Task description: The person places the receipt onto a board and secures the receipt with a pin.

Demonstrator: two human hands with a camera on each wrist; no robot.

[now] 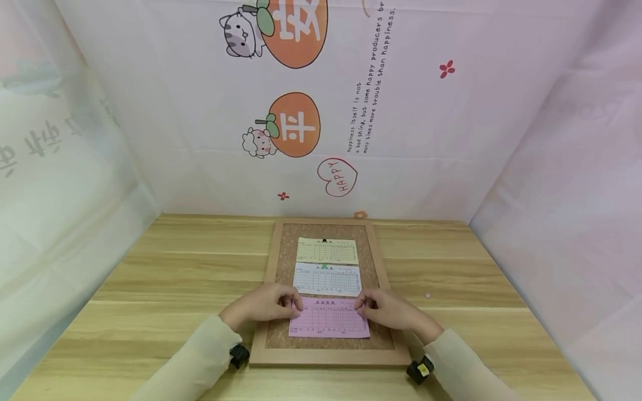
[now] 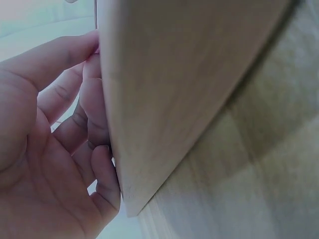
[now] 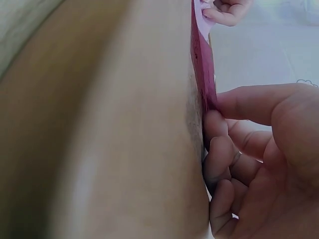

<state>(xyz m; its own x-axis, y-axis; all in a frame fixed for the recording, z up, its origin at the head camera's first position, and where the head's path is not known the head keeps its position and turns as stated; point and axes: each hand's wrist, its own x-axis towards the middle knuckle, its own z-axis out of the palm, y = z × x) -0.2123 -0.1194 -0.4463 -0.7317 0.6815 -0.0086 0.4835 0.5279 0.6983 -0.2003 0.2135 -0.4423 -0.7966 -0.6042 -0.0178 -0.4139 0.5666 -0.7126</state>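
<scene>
A pink slip (image 1: 328,322) lies lowest on a wood-framed cork board (image 1: 278,336), under a white slip (image 1: 327,280) and a yellow slip (image 1: 327,251). My left hand (image 1: 292,304) is at the pink slip's upper left corner and my right hand (image 1: 363,305) at its upper right corner. Each hand has curled fingers and pinches its corner. In the right wrist view the thumb of my right hand (image 3: 224,107) lies on the pink slip (image 3: 203,74), with the fingers curled against the board. In the left wrist view my left hand (image 2: 92,59) has its fingers curled against the board's frame (image 2: 164,89).
The board lies on a wooden table (image 1: 165,278) closed in by printed cloth walls on three sides. A black pin (image 1: 324,240) holds the yellow slip and a green pin (image 1: 324,266) the white one. A small pink dot (image 1: 428,296) lies on the table right of the board.
</scene>
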